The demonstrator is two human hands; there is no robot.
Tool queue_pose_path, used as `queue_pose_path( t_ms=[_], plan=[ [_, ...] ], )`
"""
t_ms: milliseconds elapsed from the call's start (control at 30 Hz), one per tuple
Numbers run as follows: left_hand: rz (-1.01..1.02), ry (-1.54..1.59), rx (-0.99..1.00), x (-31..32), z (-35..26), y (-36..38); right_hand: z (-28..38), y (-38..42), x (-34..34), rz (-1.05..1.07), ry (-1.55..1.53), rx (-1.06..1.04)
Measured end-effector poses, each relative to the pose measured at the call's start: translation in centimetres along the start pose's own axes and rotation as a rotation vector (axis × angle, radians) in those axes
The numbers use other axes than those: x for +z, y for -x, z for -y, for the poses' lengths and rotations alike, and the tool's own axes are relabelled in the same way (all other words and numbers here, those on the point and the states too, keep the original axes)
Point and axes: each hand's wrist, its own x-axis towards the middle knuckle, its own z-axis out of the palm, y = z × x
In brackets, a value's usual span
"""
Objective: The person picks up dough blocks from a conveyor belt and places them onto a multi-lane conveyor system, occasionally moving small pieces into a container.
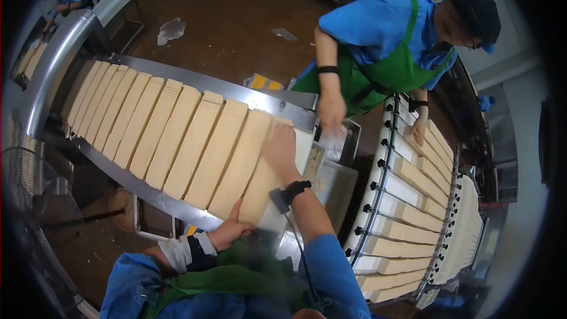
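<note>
A row of long, pale, dough-like slabs (195, 142) lies side by side on a metal-edged conveyor before me. At the row's right end, my right hand (280, 145) is on the far end of the last slab (263, 188), its fingers curled down and slightly blurred. My left hand (231, 231) is at the near end of that same slab, index finger stretched out along its left edge and thumb apart. The slab lies flat between both hands. A black band with a small cabled device sits on my right wrist.
Across from me stands a co-worker (390, 47) in blue with a green apron, one hand over a plastic bin (336, 183). On the right, a second conveyor (354, 230) with black clamps carries several slabs. A curved metal rail (56, 68) rises at left.
</note>
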Motion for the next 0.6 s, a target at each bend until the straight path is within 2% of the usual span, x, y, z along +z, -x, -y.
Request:
queue_pose_path(
  t_ms=[100, 200, 333, 400, 500, 533, 600],
  plan=[
    [-0.026, 0.031, 0.020, 0.4, 0.5, -0.3, -0.6, 0.0, -0.2, -0.373, 0.077, -0.184],
    [-0.072, 0.017, 0.061, 1.3, 0.9, -0.3, -1.0, -1.3, -1.0, 0.059, 0.035, 0.009],
    [-0.171, -0.156, 0.142, 2.6, 1.3, -0.7, -1.8, -1.1, -3.2, 0.162, 0.023, 0.079],
    [-0.305, -0.517, 0.248, 1.2, 3.2, -3.1, -4.4, -0.1, -3.9, 0.203, -0.081, 0.167],
    [-0.419, -0.931, 0.352, 2.3, 2.1, -3.3, -10.1, 0.6, -7.9, 0.550, -0.280, 0.201],
    [-0.441, -1.051, 0.379, 3.2, 0.9, -3.2, -15.0, 0.6, -5.2, 0.633, -0.376, -0.020],
    [-0.482, -1.121, 0.366, 4.3, -0.1, -3.5, -16.8, 2.9, -7.5, 0.560, -0.546, -0.109]
  ],
)
